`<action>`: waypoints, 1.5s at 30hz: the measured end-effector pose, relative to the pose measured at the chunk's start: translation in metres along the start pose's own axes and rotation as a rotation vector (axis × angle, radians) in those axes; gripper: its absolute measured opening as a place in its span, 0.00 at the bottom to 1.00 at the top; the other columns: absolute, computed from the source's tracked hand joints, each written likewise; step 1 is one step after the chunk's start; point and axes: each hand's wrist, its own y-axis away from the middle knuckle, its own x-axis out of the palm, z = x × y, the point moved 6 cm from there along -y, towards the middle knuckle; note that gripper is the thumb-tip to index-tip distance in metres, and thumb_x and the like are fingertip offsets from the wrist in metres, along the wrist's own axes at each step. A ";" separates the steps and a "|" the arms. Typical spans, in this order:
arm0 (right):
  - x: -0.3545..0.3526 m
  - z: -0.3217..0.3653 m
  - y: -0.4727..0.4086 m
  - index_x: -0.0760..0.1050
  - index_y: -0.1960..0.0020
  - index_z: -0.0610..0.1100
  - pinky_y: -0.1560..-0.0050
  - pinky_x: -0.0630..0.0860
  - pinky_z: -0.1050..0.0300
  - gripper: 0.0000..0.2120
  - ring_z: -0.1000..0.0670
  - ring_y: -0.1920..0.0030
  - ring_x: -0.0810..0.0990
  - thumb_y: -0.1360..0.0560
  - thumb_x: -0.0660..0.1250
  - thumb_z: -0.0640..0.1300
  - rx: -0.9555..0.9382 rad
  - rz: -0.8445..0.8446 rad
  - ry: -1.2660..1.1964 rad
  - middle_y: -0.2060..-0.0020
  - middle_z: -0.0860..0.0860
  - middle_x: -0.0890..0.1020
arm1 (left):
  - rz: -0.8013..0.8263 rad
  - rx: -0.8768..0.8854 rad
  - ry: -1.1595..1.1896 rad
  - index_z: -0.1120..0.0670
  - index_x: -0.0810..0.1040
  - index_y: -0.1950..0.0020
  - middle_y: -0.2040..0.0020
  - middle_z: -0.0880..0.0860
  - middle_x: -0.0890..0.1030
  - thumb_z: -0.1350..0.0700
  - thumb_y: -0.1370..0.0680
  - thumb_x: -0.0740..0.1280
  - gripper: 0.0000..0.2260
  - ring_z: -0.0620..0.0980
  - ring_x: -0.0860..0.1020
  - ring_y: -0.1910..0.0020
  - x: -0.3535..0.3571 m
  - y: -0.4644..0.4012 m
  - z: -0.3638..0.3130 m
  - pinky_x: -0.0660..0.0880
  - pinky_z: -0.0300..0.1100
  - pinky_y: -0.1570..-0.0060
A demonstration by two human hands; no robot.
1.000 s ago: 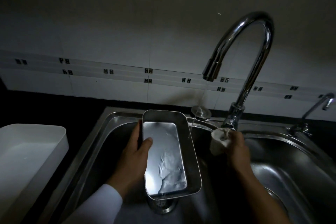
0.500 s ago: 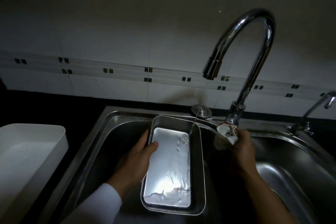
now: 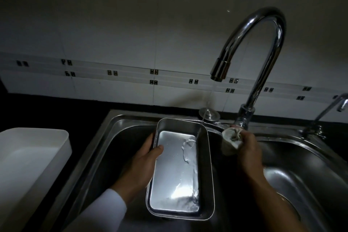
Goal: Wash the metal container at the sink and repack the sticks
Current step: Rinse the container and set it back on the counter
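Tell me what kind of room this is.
Likely a home kitchen, dimly lit: a double steel sink with a gooseneck faucet running, tiled backsplash behind, dark countertop.

A dark desk (image 3: pixel 47 107) runs along the foot of the white tiled wall, with a stainless-steel double-basin sink (image 3: pixel 113 137) set into it. Taking the sink as the landmark: left of it, a white rectangular plastic tub (image 3: pixel 33 156) sits on the desk, open side up, close to the sink's left rim. On the sink's back ledge stand a tall chrome gooseneck tap (image 3: pixel 263 47), a round metal cap (image 3: pixel 210 114) just left of the tap's base, and a smaller chrome tap (image 3: pixel 325 111) toward the right end.
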 end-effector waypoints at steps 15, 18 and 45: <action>-0.002 -0.028 -0.004 0.79 0.40 0.39 0.43 0.82 0.44 0.15 0.41 0.50 0.83 0.23 0.70 0.47 0.372 0.083 -0.312 0.46 0.39 0.83 | -0.062 0.091 0.131 0.42 0.73 0.31 0.48 0.35 0.80 0.63 0.15 0.62 0.19 0.26 0.80 0.58 -0.005 0.005 -0.017 0.71 0.18 0.64; -0.003 -0.046 -0.008 0.81 0.50 0.38 0.60 0.83 0.52 0.09 0.46 0.63 0.81 0.20 0.68 0.45 0.395 0.101 -0.054 0.59 0.41 0.84 | -0.081 0.095 0.136 0.46 0.75 0.28 0.45 0.39 0.83 0.63 0.15 0.62 0.19 0.24 0.81 0.60 -0.007 0.006 -0.020 0.73 0.19 0.63; 0.005 -0.066 -0.027 0.82 0.54 0.39 0.58 0.76 0.58 0.08 0.49 0.60 0.82 0.19 0.67 0.42 0.079 0.269 0.630 0.57 0.40 0.87 | -0.135 -0.105 0.137 0.45 0.80 0.33 0.46 0.53 0.88 0.55 0.16 0.64 0.13 0.54 0.86 0.48 -0.017 0.003 -0.007 0.79 0.45 0.56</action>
